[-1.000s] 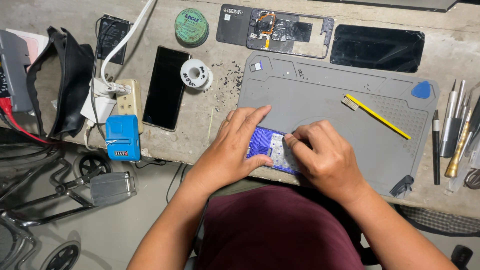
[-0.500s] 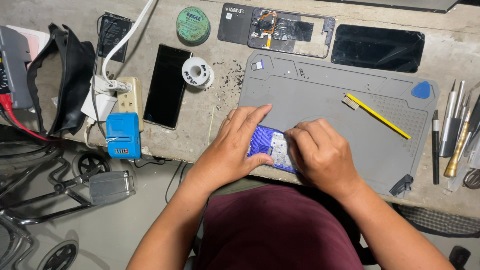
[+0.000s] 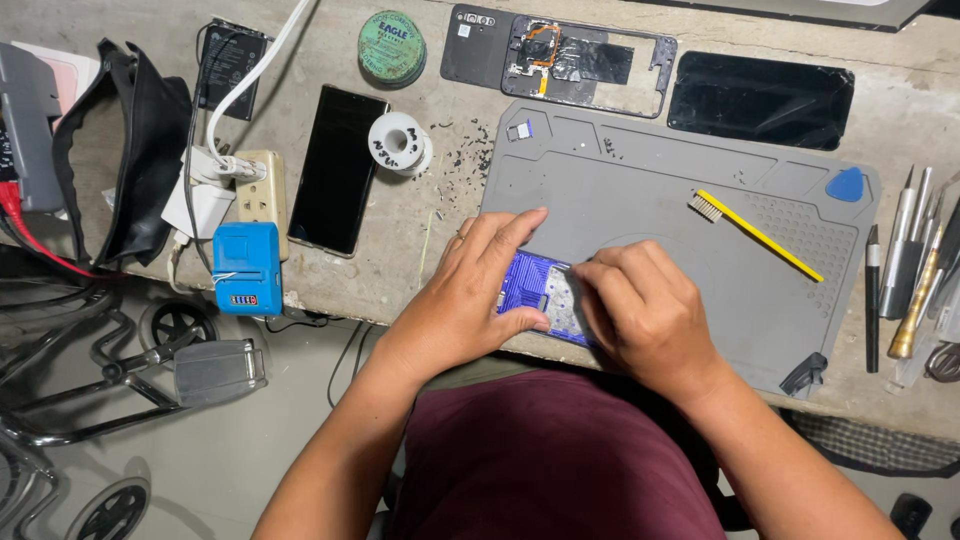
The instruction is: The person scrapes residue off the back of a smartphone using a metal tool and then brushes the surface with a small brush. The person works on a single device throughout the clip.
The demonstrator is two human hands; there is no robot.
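Purple phone part (image 3: 540,295) lies on the grey mat (image 3: 640,200), clamped by my left hand (image 3: 465,305); my right hand (image 3: 645,315) pinches its edge.

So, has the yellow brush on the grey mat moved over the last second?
No. The yellow brush lies at the same slant on the grey mat, its bristle end toward the mat's middle and its tail pointing at the right edge below the blue pick.
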